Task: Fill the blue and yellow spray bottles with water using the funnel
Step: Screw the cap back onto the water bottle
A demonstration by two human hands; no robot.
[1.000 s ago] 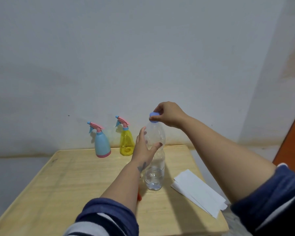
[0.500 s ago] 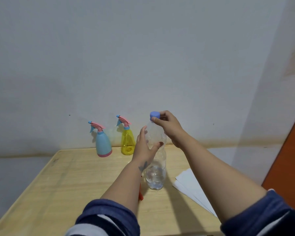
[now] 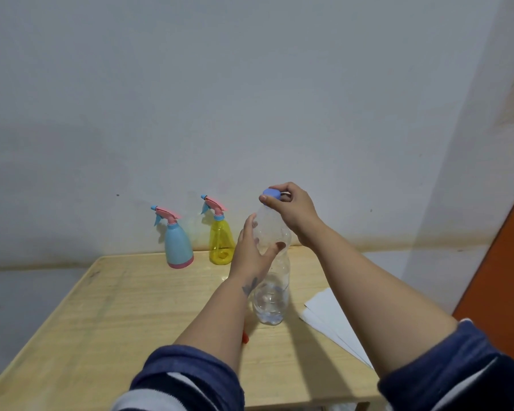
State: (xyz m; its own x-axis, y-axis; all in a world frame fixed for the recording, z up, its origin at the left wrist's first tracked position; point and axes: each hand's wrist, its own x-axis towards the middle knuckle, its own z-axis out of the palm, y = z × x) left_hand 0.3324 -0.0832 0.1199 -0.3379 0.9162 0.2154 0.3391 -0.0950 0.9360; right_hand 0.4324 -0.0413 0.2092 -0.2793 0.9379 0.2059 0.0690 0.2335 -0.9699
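Observation:
A clear plastic water bottle (image 3: 271, 298) stands upright on the wooden table (image 3: 125, 315), with a little water at its bottom. My left hand (image 3: 250, 253) grips its upper body. My right hand (image 3: 291, 209) pinches the blue cap (image 3: 271, 193) on top of its neck. The blue spray bottle (image 3: 177, 244) and the yellow spray bottle (image 3: 220, 241), both with pink trigger heads on, stand side by side at the table's back edge against the wall. A small red-orange object (image 3: 245, 338) peeks out from under my left forearm; most of it is hidden.
White sheets of paper (image 3: 330, 318) lie on the table's right side, reaching its edge. A pale wall rises directly behind the table. An orange surface (image 3: 511, 262) stands at the far right.
My right hand has shifted its hold on the blue cap, fingers now wrapped over and behind it. The left hand keeps its grip on the bottle. The view has tilted slightly.

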